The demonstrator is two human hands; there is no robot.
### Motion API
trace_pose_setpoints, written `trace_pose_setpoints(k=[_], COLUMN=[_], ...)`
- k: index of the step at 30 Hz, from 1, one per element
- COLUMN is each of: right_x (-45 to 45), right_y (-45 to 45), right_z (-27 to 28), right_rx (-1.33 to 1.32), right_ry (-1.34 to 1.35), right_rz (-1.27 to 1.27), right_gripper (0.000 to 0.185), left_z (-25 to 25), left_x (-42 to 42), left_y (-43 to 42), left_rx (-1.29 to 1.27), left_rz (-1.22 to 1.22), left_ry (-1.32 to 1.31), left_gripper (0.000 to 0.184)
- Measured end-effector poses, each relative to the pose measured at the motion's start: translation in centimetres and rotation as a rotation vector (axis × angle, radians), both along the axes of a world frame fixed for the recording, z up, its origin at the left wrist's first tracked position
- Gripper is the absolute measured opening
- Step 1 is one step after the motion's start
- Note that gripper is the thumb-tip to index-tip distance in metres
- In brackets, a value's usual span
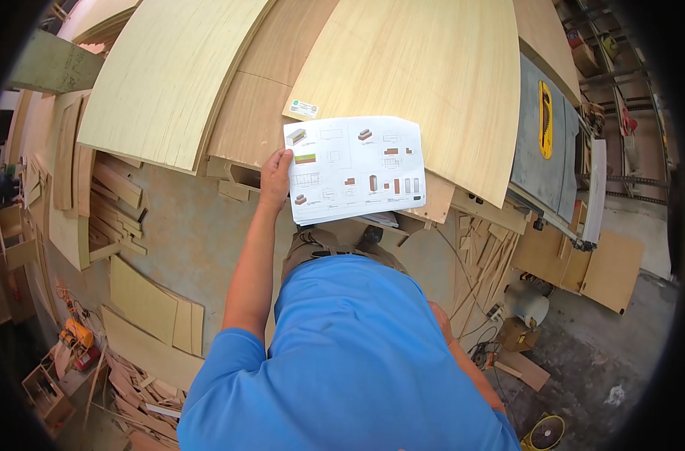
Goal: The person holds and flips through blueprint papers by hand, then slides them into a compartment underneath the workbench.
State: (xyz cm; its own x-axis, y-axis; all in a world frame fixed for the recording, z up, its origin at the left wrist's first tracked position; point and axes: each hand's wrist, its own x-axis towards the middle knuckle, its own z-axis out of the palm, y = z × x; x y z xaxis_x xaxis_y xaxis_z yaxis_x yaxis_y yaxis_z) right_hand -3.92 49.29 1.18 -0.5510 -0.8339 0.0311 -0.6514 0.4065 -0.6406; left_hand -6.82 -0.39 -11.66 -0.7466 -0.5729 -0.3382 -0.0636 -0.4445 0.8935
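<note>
My left hand [275,177] is closed on the left edge of a few printed drawing sheets [357,169]. The top page shows small furniture drawings, some coloured brown and green, with line views beside them. Behind the sheets lies a large pale plywood panel [410,83] on the workbench, with a small label sticker [303,109] on it near the paper's upper left corner. My right hand [439,317] hangs at my side, partly hidden by my blue shirt; its fingers cannot be made out.
Another plywood sheet [169,68] lies to the left. On the right stands a table saw [534,143] with a yellow insert [545,120]. Wood offcuts [121,195] lean at left, with more strips [481,263] on the floor. A small fan [547,432] is at lower right.
</note>
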Motion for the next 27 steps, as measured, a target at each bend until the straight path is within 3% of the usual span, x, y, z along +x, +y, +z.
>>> trace_pose_setpoints(k=[4,10,11,14,16,18,22,27], right_x=[0.0,0.0,0.2,0.7,0.9,0.6,0.5,0.9], right_y=[-0.2,-0.8,-0.5,0.4,0.6,0.3,0.6,1.1], right_z=[0.2,1.2,0.9,-0.6,-0.3,0.4,0.1,-0.3], right_rx=[0.008,0.002,0.009,0.021,0.036,0.028,0.044,0.026], right_ry=[0.015,-0.044,-0.033,-0.054,-0.137,-0.095,-0.092,-0.035], right_rz=[0.005,-0.053,-0.054,-0.085,-0.149,-0.113,-0.104,-0.048], right_gripper=[0.024,0.023,0.023,0.023,0.022,0.022,0.022,0.023], left_z=[0.4,6.8,7.0,14.0,20.6,27.1,34.8,39.7], left_x=[-0.1,-1.4,-1.9,-3.3,-3.7,-3.3,-2.5,-3.2], left_y=[0.2,0.1,-0.4,0.7,1.8,3.7,7.4,9.3], left_rx=[0.021,-0.132,-0.246,-1.025,-0.696,-0.55,-0.586,-0.704], left_rz=[0.017,-0.065,-0.042,0.098,0.019,-0.117,-0.415,-0.846], left_ry=[-0.002,-0.071,-0.086,-0.216,0.01,0.214,0.667,0.703], left_gripper=[0.03,0.036,0.038,0.041,0.045,0.048,0.045,0.038])
